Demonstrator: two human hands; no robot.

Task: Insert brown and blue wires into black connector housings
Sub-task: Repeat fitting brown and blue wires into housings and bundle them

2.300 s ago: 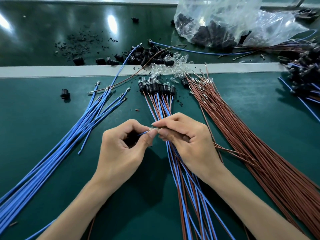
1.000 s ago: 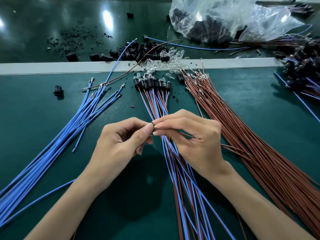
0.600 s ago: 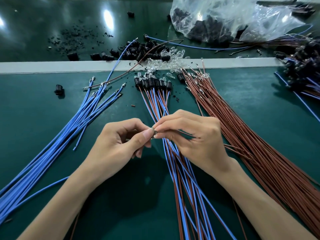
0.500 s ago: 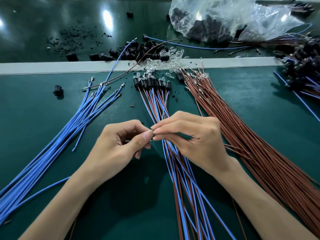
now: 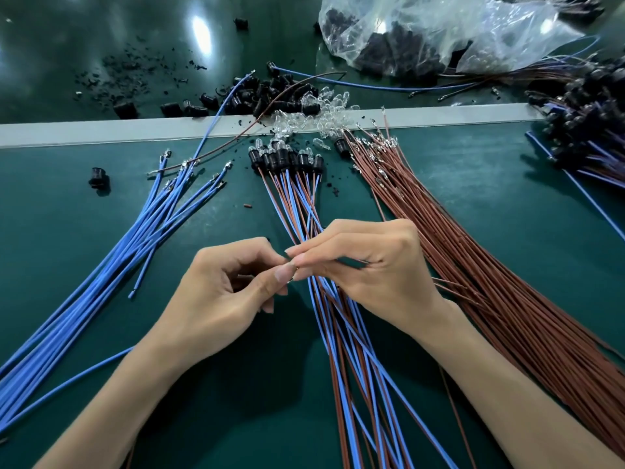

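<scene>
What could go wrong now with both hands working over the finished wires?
The fingertips of the left hand and right hand cover the small part and thin wire, so a bad seating could go unseen. The held wire may snag the finished assemblies lying under the hands. Loose clear bulbs could roll off.

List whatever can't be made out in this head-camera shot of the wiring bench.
Head view:
- The small part pinched between the left hand and right hand: fingertips cover it.
- The dark pieces in the plastic bag: crinkled, glaring film blurs them.
- The dark pile at the right: cut off by the frame edge.
- The blue wires: near ends cut off at the left and bottom edges.
</scene>
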